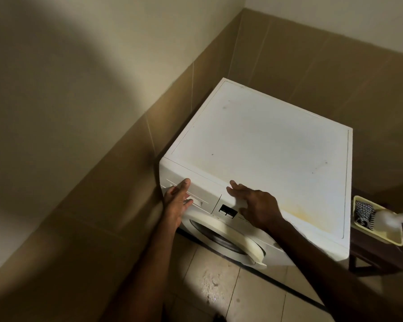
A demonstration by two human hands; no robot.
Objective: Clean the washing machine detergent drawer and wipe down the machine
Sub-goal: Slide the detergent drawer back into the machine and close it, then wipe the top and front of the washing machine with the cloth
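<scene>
Reaching for the drawer (191,194) at ten o'clock on the washing machine (265,154), our open left hand (176,201) touches it; our open right hand (254,205) rests beside, holding nothing.

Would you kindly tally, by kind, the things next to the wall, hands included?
Hands: 2 (left hand, right hand)
Washing machine: 1
Yellow tray: 1
Checked cloth: 1
Stool: 1
Total: 6

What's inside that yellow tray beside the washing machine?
The yellow tray holds a black-and-white checked cloth and a blurred white object, perhaps a brush. Anything beneath them is covered.
</scene>
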